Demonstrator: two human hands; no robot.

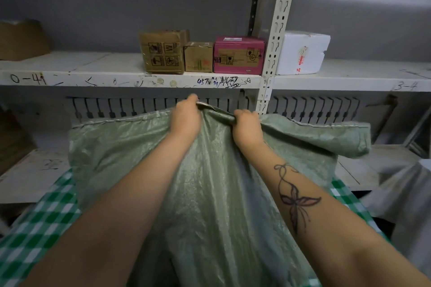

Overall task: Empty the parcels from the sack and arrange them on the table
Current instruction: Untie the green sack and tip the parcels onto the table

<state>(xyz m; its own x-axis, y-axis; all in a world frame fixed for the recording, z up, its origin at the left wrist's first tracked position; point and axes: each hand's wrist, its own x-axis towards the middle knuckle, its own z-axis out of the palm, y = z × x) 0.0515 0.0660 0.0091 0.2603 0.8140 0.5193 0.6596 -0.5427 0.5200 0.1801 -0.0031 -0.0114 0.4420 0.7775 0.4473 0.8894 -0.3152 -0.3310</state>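
A large green woven sack (121, 147) lies spread over the table with the green-and-white checked cloth (46, 214). My left hand (187, 115) grips the sack's far hemmed edge at the middle. My right hand (247, 124) grips the same edge just to the right, bunching the fabric between the two hands. Both forearms stretch over the sack. What is inside the sack is hidden; no parcel shows on the table.
A white metal shelf (130, 77) runs behind the table. On it stand a brown carton (163, 51), a small brown box (198, 57), a pink box (239, 55) and a white foam box (303, 52). A lower shelf (359, 170) sits behind the sack.
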